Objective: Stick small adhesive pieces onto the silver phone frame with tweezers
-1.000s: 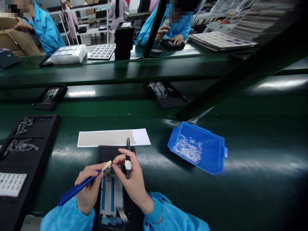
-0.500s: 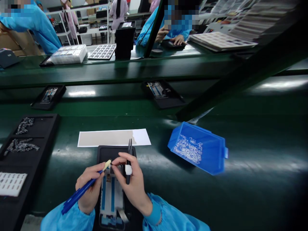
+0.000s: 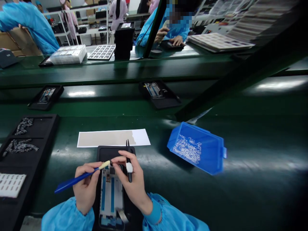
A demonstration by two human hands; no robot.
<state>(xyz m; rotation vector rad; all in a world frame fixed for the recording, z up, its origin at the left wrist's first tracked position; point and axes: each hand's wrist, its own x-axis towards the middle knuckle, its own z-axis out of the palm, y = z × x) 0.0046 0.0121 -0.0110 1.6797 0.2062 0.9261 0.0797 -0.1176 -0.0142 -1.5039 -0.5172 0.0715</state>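
Observation:
My left hand (image 3: 86, 184) is closed on a blue stick tool (image 3: 72, 182) with a cream-coloured tip, held at a slant. Its tip reaches the fingertips of my right hand (image 3: 133, 183), above the top end of an opened phone frame (image 3: 112, 195). Black tweezers (image 3: 129, 163) with a white wrap lie in my right hand, points away from me. The right thumb and forefinger pinch a tiny dark part too small to make out. The phone frame, with blue strips and a loose flex cable (image 3: 122, 215), lies in a black tray (image 3: 103, 152).
A white-edged paper strip (image 3: 106, 138) lies beyond the tray. To the right is a blue bin (image 3: 211, 154) with small white rings. On the left stands a black compartment tray (image 3: 48, 138). Two trays with phone frames (image 3: 47, 95) sit farther back. A slanted dark post (image 3: 216, 86) crosses the right side.
My left hand has shifted slightly left and turned the blue tool flatter, its cream tip still at the right fingertips. The tweezers have tilted a little in my right hand.

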